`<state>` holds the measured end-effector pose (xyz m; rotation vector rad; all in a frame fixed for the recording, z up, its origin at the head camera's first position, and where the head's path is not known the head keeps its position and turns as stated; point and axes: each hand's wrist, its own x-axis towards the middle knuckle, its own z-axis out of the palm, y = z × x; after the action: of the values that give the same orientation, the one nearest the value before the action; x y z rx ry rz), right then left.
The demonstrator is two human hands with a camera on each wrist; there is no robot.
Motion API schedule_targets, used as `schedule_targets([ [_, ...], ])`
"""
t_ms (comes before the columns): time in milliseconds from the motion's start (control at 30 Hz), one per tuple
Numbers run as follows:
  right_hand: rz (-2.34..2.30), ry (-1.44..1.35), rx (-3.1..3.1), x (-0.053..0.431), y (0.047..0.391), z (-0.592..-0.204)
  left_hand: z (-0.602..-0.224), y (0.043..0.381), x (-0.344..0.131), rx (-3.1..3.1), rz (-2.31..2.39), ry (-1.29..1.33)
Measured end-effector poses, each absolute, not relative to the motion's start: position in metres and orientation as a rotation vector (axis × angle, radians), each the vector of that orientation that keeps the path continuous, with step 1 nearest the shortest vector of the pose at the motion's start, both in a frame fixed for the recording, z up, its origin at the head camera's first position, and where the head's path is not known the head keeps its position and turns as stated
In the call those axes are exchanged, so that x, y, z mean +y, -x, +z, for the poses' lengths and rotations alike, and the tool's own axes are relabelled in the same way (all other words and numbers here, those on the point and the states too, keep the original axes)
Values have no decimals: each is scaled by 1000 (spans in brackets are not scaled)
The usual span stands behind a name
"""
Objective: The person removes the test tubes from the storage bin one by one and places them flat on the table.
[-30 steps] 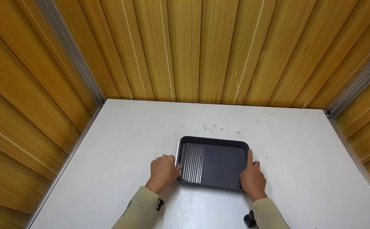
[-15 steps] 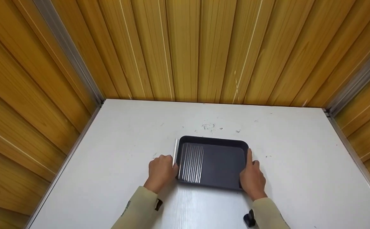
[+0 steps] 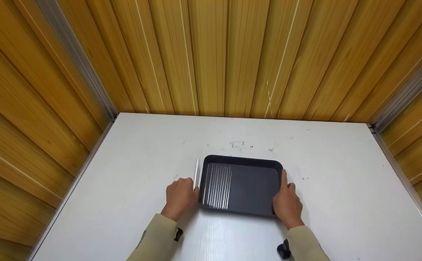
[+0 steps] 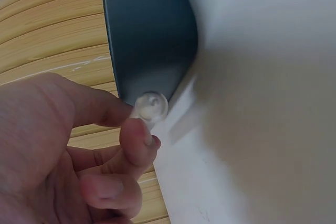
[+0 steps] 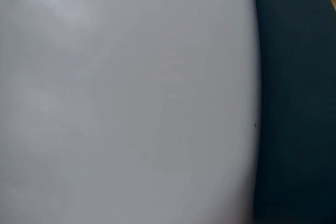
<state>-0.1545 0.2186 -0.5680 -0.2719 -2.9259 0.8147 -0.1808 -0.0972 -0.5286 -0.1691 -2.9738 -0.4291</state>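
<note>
A dark baking tray lies on the white table, with several clear rods side by side in its left part. Just outside its left wall, my left hand pinches one clear rod between thumb and fingers. The left wrist view shows that rod's round end at the fingertips, near the tray's corner. On the tray's right side, my right hand grips the wall, index finger stretched along the rim. In the right wrist view only the tray's outer wall and the table appear, the hand almost wholly out of frame.
The white table has dark scuff marks behind the tray. Wood-patterned panels stand at the back and on both sides, with metal strips along the corners. A black strap piece hangs at the right sleeve.
My left hand has shifted slightly left with the rod, which now stands apart from the tray's left rim. The right hand keeps its grip and the tray stays almost in place.
</note>
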Motion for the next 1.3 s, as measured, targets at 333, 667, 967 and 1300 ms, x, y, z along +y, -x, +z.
schedule_targets([
  [333,830,322,-2942,218,156,-567,-537,183,-100,-2990,-450,160],
  [667,835,334,-2949,218,156,-567,-544,182,-104,-2970,-437,179],
  [967,800,288,-2922,218,155,-569,-549,184,-103,-2988,-443,158],
  [1300,813,283,-2914,219,155,-569,-546,183,-100,-3021,-466,137],
])
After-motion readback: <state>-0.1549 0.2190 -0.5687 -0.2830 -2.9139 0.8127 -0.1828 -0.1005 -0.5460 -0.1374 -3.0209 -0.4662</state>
